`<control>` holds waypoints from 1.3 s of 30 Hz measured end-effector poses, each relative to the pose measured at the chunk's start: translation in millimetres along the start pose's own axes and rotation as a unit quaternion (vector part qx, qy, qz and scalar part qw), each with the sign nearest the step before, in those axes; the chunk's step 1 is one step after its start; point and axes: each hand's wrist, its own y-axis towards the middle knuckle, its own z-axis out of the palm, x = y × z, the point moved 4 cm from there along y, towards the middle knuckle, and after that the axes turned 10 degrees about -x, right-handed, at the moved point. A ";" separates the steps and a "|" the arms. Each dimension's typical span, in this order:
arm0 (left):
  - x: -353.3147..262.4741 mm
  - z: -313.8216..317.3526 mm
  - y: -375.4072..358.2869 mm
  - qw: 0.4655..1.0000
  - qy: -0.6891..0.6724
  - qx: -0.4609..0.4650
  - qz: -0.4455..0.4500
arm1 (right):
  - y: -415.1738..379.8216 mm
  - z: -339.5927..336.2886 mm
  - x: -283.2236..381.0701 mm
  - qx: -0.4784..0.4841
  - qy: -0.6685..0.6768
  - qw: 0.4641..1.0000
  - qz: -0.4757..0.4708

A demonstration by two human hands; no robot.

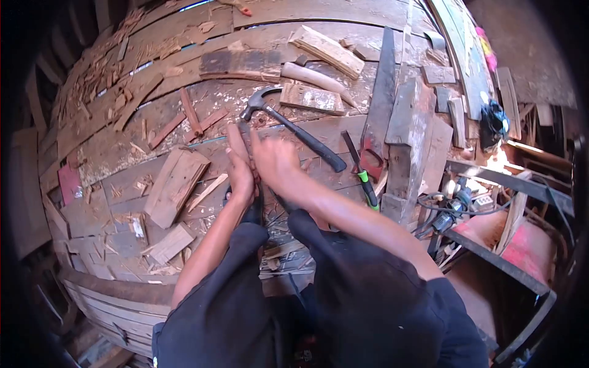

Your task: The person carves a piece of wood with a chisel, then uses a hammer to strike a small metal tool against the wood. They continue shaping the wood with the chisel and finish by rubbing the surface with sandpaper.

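Note:
My left hand (241,176) is closed around a narrow piece of wood (235,140) that points away from me. Close beside it, my right hand (277,162) is curled with one finger stretched along a greyish strip against the wood. What its other fingers hold is hidden. Just beyond both hands lies a claw hammer (300,133) with a dark handle, its head to the left. Right of the hammer is a tool with a green and black handle (367,187). A handsaw (381,92) with a red handle lies next to that.
Wood blocks (177,184) and offcuts (313,98) litter the plank floor (123,184). A thick timber (408,122) stands right of the saw. At the far right, a corded power tool (451,211) lies by a metal frame (497,260). My knees are close below the hands.

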 end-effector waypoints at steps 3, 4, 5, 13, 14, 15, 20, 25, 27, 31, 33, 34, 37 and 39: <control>-0.7 -6.6 8.4 1.000 -0.026 -0.001 -0.002 | 12.6 8.7 5.4 -0.028 0.065 0.998 0.001; -1.2 -6.1 11.0 0.998 -0.067 0.007 -0.012 | -0.9 11.9 1.2 -0.036 0.088 0.995 0.009; -3.1 -5.4 13.8 0.997 -0.075 0.011 -0.018 | -3.2 17.8 -3.7 -0.030 0.118 0.992 0.017; -4.4 -10.8 14.4 0.997 -0.042 0.053 -0.030 | -13.4 -23.0 -23.1 -0.019 0.256 0.965 0.047; -4.8 -8.3 12.5 0.998 -0.033 0.054 -0.026 | -14.6 -25.9 -24.9 -0.009 0.255 0.966 0.044; -5.9 -5.4 10.2 0.998 -0.025 0.055 -0.022 | -13.0 -30.1 -27.8 -0.008 0.238 0.971 0.035; -3.3 -10.6 14.1 0.998 -0.019 0.058 -0.018 | -18.5 -44.4 -12.0 0.027 0.159 0.987 0.007; -6.5 -9.0 13.7 0.999 -0.006 0.041 -0.031 | -18.6 -29.6 5.0 -0.010 0.064 0.998 -0.007; -6.9 -8.8 16.6 0.999 -0.007 0.042 -0.025 | -20.8 -25.5 6.8 -0.027 0.033 0.999 -0.015; -4.9 -8.1 16.1 0.999 -0.001 0.037 -0.015 | -27.3 -17.0 10.8 -0.055 0.000 0.998 -0.022; -12.0 -9.4 9.1 0.999 0.024 0.023 -0.026 | -18.7 -9.6 9.7 -0.070 -0.003 0.997 -0.011; -6.6 -7.9 5.5 0.999 0.033 0.037 -0.013 | -2.2 0.6 2.5 -0.082 0.003 0.997 -0.003; -8.7 -9.8 6.8 0.997 0.051 0.061 0.024 | 24.7 2.5 -1.2 -0.086 0.063 0.994 0.009; -5.3 -13.6 9.7 0.997 0.046 0.056 0.015 | 24.6 6.1 -8.7 -0.057 0.151 0.986 0.039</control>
